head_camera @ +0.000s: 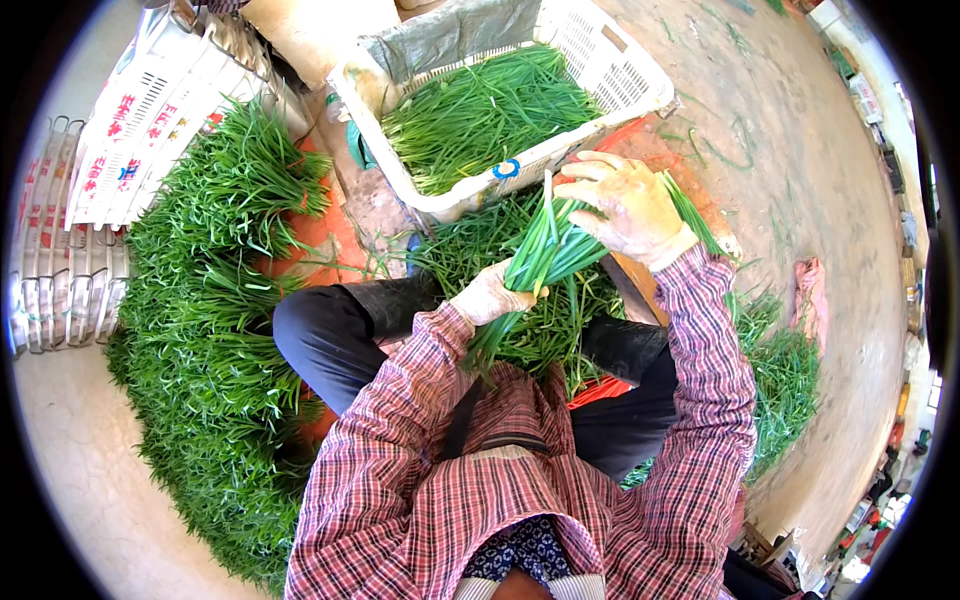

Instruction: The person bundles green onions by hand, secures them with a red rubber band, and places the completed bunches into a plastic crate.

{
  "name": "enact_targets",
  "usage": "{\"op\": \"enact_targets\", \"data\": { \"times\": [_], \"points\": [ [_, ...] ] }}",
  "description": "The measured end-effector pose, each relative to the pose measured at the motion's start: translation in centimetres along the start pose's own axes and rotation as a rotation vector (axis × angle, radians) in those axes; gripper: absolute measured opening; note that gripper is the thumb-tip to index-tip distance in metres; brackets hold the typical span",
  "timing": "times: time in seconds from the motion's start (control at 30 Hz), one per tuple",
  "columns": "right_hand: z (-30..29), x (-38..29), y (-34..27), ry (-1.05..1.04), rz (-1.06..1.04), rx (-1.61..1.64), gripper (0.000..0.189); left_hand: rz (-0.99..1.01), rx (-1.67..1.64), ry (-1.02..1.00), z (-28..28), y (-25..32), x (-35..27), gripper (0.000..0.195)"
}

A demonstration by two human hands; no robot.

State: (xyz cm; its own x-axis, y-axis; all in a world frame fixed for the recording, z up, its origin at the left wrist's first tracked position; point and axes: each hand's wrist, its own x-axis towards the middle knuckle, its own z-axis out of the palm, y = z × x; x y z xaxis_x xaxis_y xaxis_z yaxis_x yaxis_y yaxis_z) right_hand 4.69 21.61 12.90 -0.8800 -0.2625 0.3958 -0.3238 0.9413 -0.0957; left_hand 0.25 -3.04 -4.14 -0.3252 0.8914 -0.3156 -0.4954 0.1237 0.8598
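My left hand point(495, 293), in a pale soiled glove, grips a bunch of long flat green leaves with pale stalk ends, apparently garlic chives point(551, 251). The stalk ends point up and away from me, and leaf tips hang below the hand. My right hand point(628, 208), also gloved, curls its fingers over the far end of the bunch. More green stalks point(686, 210) stick out past its wrist side; its palm is hidden. Beneath both hands, a loose heap of chives point(555, 322) lies between my booted legs.
A white plastic crate point(637, 94) of chives stands ahead. Tied chive bundles point(210, 322) line the left. Stacked white printed baskets point(142, 142) stand at upper left. Loose greens point(780, 375) and a pink bag point(810, 300) lie on the right. Red strands point(600, 391) are near my thigh.
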Motion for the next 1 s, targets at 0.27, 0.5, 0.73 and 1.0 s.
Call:
{"op": "enact_targets", "data": {
  "times": [0.27, 0.5, 0.73, 1.0],
  "points": [
    [0.7, -0.4, 1.3, -0.11, 0.144, 0.332, 0.012, 0.025, 0.038, -0.011, -0.2, -0.1, -0.3, 0.051],
    [-5.8, -0.3, 0.7, -0.114, 0.53, 0.913, 0.025, 0.269, 0.763, 0.327, -1.2, -2.0, 0.5, 0.049],
    [-3.4, -1.8, 1.2, -0.208, 0.197, 0.263, 0.033, 0.33, 1.225, 0.474, 1.6, 1.5, -0.3, 0.062],
    [-0.5, -2.9, 0.4, -0.325, 0.114, -0.002, 0.029, 0.323, 1.444, 0.461, 1.8, 1.9, -0.6, 0.063]
  ]
}}
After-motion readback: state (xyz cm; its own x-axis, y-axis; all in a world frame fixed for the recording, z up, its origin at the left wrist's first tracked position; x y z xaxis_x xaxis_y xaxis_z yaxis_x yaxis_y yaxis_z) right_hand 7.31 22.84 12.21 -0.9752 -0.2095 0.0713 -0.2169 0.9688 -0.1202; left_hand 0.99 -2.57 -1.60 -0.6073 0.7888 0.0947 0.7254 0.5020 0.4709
